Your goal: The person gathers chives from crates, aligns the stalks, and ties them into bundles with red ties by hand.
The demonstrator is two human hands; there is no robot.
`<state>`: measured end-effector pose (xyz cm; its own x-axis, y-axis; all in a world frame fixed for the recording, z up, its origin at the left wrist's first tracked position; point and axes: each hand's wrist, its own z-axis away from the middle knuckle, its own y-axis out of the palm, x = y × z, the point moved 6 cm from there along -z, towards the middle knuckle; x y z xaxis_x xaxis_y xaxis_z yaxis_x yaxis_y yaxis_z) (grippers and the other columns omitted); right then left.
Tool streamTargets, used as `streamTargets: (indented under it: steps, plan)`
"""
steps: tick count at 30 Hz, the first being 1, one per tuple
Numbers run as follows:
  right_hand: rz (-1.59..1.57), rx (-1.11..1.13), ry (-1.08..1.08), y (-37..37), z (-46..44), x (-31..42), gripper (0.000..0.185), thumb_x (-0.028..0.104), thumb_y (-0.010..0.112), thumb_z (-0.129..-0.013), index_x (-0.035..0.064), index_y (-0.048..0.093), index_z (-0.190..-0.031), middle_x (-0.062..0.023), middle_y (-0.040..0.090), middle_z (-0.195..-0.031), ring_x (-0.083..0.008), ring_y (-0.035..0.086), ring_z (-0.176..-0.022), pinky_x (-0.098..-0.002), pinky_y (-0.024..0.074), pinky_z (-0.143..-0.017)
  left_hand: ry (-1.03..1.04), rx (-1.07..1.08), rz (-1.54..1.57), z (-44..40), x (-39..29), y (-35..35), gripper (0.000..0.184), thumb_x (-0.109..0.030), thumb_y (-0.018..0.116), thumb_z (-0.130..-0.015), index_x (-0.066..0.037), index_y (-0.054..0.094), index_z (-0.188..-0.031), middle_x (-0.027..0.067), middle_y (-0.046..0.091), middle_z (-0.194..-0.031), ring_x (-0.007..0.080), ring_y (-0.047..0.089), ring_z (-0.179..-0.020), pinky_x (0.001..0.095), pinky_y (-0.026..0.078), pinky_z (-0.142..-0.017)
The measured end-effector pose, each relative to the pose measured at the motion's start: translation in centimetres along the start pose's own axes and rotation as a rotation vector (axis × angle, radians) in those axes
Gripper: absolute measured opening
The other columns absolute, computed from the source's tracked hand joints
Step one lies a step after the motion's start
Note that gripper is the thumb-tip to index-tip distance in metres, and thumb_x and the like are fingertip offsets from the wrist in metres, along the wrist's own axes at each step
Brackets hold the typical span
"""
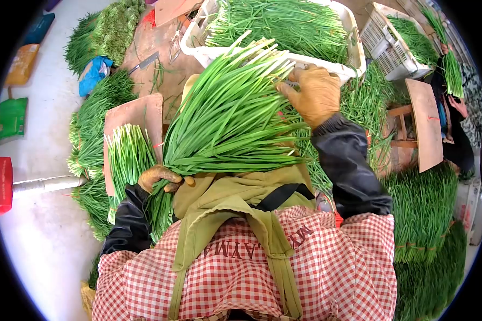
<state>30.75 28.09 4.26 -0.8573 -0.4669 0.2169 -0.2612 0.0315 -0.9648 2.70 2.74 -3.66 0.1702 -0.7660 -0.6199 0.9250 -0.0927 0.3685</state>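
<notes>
A large loose bunch of garlic chives [227,115] lies fanned across my lap, white stem ends toward the crate. My left hand [163,176], in a tan glove, is closed around the leafy end at the lower left. At the upper right of the bunch, my gloved right hand [313,95] has its fingers curled and thumb bent in against the stem ends. What lies between those fingers is hidden. A smaller bundle of chives [129,152] rests on a board [154,115] just beyond my left hand.
A white crate [356,45] full of chives stands ahead, with another crate [374,40] to its right. Chive bundles [99,117] line the left; more bundles [420,208] stand at right. A knife [144,62] lies on the floor. Another person's hand [458,107] shows far right.
</notes>
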Motion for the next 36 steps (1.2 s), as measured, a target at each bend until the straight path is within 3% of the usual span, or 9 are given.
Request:
streamTargets:
  steps: [3, 10, 14, 17, 19, 21, 23, 26, 36]
  plan:
    - [0.07, -0.375, -0.213, -0.3, -0.3, 1.4, 0.037, 0.048, 0.064, -0.081, 0.0128, 0.073, -0.089, -0.0135, 0.064, -0.112, -0.0338, 0.054, -0.114, -0.0595, 0.0311, -0.101, 0.017, -0.074, -0.084, 0.1, -0.5, 0.4, 0.029, -0.013, 0.062, -0.082, 0.009, 0.066, -0.1, 0.0085, 0.062, -0.068, 0.0127, 0.047, -0.048, 0.0251, 0.038, -0.05]
    - [-0.179, -0.101, 0.041, 2.6, 0.6, 3.1, 0.021, 0.029, 0.062, -0.086, 0.0114, 0.072, -0.092, -0.0168, 0.061, -0.122, -0.0337, 0.05, -0.121, -0.0587, 0.0284, -0.104, 0.023, -0.175, -0.097, 0.4, -0.1, 0.7, 0.026, -0.012, 0.066, -0.077, 0.005, 0.066, -0.096, 0.0098, 0.065, -0.074, 0.0146, 0.052, -0.049, 0.0258, 0.041, -0.048]
    - [0.121, -0.199, -0.204, 0.4, 3.5, 9.9, 0.01, 0.017, 0.063, -0.078, 0.0111, 0.067, -0.085, -0.0169, 0.058, -0.127, -0.0345, 0.053, -0.118, -0.0572, 0.0337, -0.101, 0.053, -0.181, -0.036, 0.4, -0.5, 1.1, 0.03, -0.011, 0.067, -0.075, 0.005, 0.065, -0.101, 0.01, 0.066, -0.079, 0.0137, 0.051, -0.05, 0.0254, 0.041, -0.048]
    - [-0.026, -0.11, -0.452, -1.1, 5.8, 13.4, 0.014, 0.016, 0.063, -0.082, 0.0082, 0.066, -0.093, -0.0149, 0.056, -0.131, -0.0325, 0.053, -0.117, -0.0529, 0.0369, -0.101, 0.081, -0.177, -0.025, 0.4, -1.5, 2.1, 0.032, -0.011, 0.067, -0.075, 0.005, 0.064, -0.103, 0.0092, 0.067, -0.081, 0.0129, 0.05, -0.05, 0.0249, 0.041, -0.048]
    - [-0.811, -0.089, -0.714, -4.1, 6.6, 12.9, 0.021, 0.015, 0.057, -0.087, 0.0048, 0.06, -0.105, -0.0142, 0.056, -0.127, -0.0291, 0.052, -0.12, -0.0427, 0.0392, -0.103, 0.09, -0.153, -0.018, 0.6, -1.3, 1.9, 0.03, -0.011, 0.065, -0.077, 0.004, 0.065, -0.103, 0.0106, 0.068, -0.089, 0.0123, 0.05, -0.052, 0.0242, 0.041, -0.05]
    - [-1.252, 0.109, -0.354, -4.2, 2.3, 8.0, 0.023, 0.02, 0.051, -0.096, 0.0013, 0.058, -0.107, -0.0137, 0.059, -0.115, -0.0271, 0.056, -0.109, -0.0363, 0.0453, -0.095, 0.064, -0.104, -0.057, 0.5, -0.5, 0.9, 0.03, -0.013, 0.065, -0.08, 0.005, 0.066, -0.104, 0.0125, 0.07, -0.096, 0.0121, 0.049, -0.055, 0.0238, 0.041, -0.052]
    - [-1.13, -0.115, -0.22, -4.4, -2.7, 1.6, 0.035, 0.033, 0.051, -0.098, 0.0005, 0.063, -0.096, -0.0047, 0.063, -0.101, -0.0145, 0.058, -0.098, -0.028, 0.0437, -0.091, 0.075, -0.084, -0.058, -0.1, 0.5, -0.2, 0.033, -0.014, 0.065, -0.078, 0.006, 0.065, -0.105, 0.0128, 0.069, -0.088, 0.0121, 0.049, -0.051, 0.0238, 0.04, -0.049]
    - [-1.801, -0.064, -0.08, -0.8, -7.2, -3.1, 0.026, 0.031, 0.051, -0.096, 0.0079, 0.059, -0.085, -0.0155, 0.059, -0.122, -0.0253, 0.059, -0.11, -0.0385, 0.046, -0.091, 0.063, -0.037, 0.038, -1.0, 1.7, -1.6, 0.035, -0.015, 0.066, -0.079, 0.006, 0.061, -0.107, 0.0113, 0.064, -0.069, 0.0121, 0.049, -0.046, 0.0244, 0.039, -0.044]
    - [-1.201, 0.319, 0.554, 8.4, 9.5, -13.8, 0.055, 0.058, 0.043, -0.094, 0.008, 0.067, -0.094, -0.0061, 0.068, -0.093, -0.0167, 0.061, -0.082, -0.0318, 0.0444, -0.069, 0.224, 0.274, 0.423, -1.7, 4.9, -3.7, 0.027, -0.018, 0.063, -0.085, 0.004, 0.058, -0.1, 0.0021, 0.054, -0.053, 0.0082, 0.046, -0.041, 0.022, 0.034, -0.042]
